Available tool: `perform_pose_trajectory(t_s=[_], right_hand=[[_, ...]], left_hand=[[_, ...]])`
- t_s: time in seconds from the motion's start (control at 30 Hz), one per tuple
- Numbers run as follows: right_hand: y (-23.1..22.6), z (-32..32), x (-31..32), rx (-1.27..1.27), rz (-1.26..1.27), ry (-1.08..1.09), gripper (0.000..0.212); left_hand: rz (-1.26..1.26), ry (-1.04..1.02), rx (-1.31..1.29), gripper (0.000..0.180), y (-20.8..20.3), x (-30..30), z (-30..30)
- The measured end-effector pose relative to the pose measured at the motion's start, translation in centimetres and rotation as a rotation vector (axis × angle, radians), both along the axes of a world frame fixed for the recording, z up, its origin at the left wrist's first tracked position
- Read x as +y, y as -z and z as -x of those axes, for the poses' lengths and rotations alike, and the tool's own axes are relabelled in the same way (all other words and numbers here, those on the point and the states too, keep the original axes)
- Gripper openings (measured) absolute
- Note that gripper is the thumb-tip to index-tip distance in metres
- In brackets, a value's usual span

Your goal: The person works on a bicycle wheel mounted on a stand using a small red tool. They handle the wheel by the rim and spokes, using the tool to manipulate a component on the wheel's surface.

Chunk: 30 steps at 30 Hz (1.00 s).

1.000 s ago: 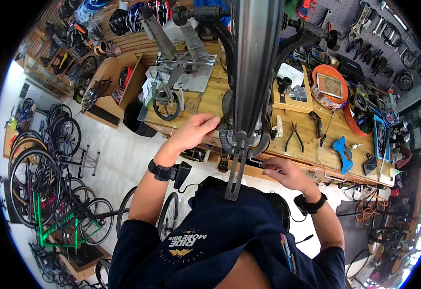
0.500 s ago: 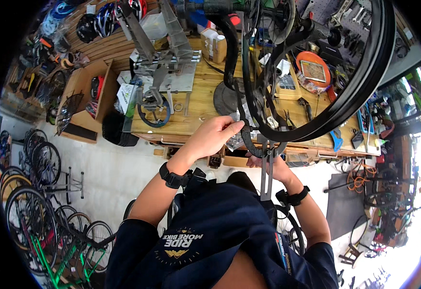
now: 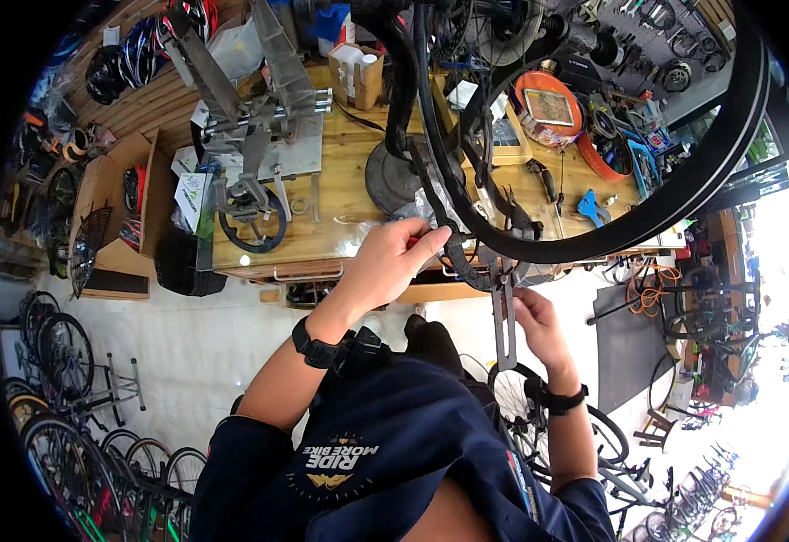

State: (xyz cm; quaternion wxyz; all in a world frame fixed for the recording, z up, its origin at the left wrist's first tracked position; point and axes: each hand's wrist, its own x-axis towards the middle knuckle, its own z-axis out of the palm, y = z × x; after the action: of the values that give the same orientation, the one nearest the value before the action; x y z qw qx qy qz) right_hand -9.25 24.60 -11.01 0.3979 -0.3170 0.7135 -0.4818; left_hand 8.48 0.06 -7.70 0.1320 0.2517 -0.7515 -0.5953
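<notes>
A bicycle wheel with a black tire (image 3: pixel 593 246) is mounted in a dark truing stand (image 3: pixel 401 99) that rises over the bench. At the stand's curved caliper arm (image 3: pixel 474 274), my left hand (image 3: pixel 397 257) pinches a small dark knob between thumb and fingers. Below the tire hangs a grey slotted metal bar (image 3: pixel 505 330). My right hand (image 3: pixel 543 330) is beside the bar's upper part, its fingers curled in toward the stand. What those fingertips hold, if anything, is hidden.
The wooden bench (image 3: pixel 340 190) carries a round dark base (image 3: pixel 390 181), an orange round container (image 3: pixel 548 101), a blue tool (image 3: pixel 593 208) and a metal fixture (image 3: pixel 254 149). Cardboard boxes (image 3: pixel 123 226) stand to the left. Bicycles (image 3: pixel 69 361) line the left floor; a dark mat (image 3: pixel 629 334) lies right.
My right hand has come out from under the stand to the right side of the slotted bar. My left hand keeps its pinch. The whole view has shifted, and the wheel appears turned.
</notes>
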Motion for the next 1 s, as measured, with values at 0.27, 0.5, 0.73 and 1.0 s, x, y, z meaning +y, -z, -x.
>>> perform_pose_trajectory(t_s=[0.27,0.5,0.73,1.0], right_hand=[[-9.9,-0.7,-0.8,0.246,0.332,0.126,0.04],[-16.1,-1.4,-3.7,0.52,0.552,0.127,0.079],[-16.1,-2.1,-5.2,0.567,0.609,0.177,0.063],[-14.6,-2.9,-6.7,0.909,0.32,0.113,0.024]], left_hand=[[-0.058,-0.014,0.025,0.04,-0.3,0.2,-0.1],[-0.054,-0.013,-0.015,0.041,-0.8,0.0,-0.1],[-0.061,-0.035,0.013,0.041,-0.6,0.2,0.0],[-0.084,-0.031,0.027,0.04,-0.4,0.3,0.1]])
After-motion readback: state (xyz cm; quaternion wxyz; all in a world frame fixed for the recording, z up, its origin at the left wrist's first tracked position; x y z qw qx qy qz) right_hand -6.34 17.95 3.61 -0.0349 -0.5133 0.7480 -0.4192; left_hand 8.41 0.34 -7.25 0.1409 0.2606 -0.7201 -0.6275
